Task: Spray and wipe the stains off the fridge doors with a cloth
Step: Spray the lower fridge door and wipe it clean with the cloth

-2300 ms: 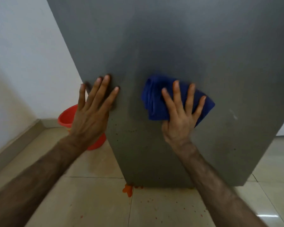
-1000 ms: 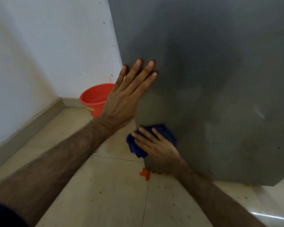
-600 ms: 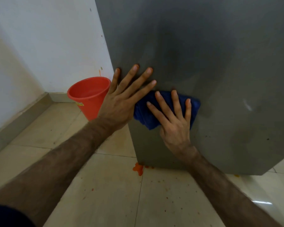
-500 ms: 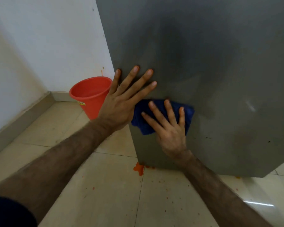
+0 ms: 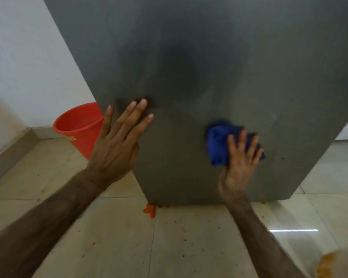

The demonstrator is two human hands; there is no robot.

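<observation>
The grey fridge door [image 5: 209, 57] fills the upper middle of the head view, with a few small dark specks low on its right side. My left hand [image 5: 119, 145] lies flat against the door near its left edge, fingers spread, holding nothing. My right hand [image 5: 239, 159] presses a bunched blue cloth [image 5: 219, 143] against the lower right part of the door; the hand and cloth are blurred. No spray bottle is in view.
A red bucket [image 5: 78, 127] stands on the floor left of the fridge, by the white wall. Orange splatter [image 5: 150, 210] lies on the beige tiles under the door's bottom edge, with small red specks around it. More orange mess shows at the bottom right corner [image 5: 327, 263].
My right hand has slid the blue cloth from beside my left hand to the right across the lower door. My left hand stays flat on the door.
</observation>
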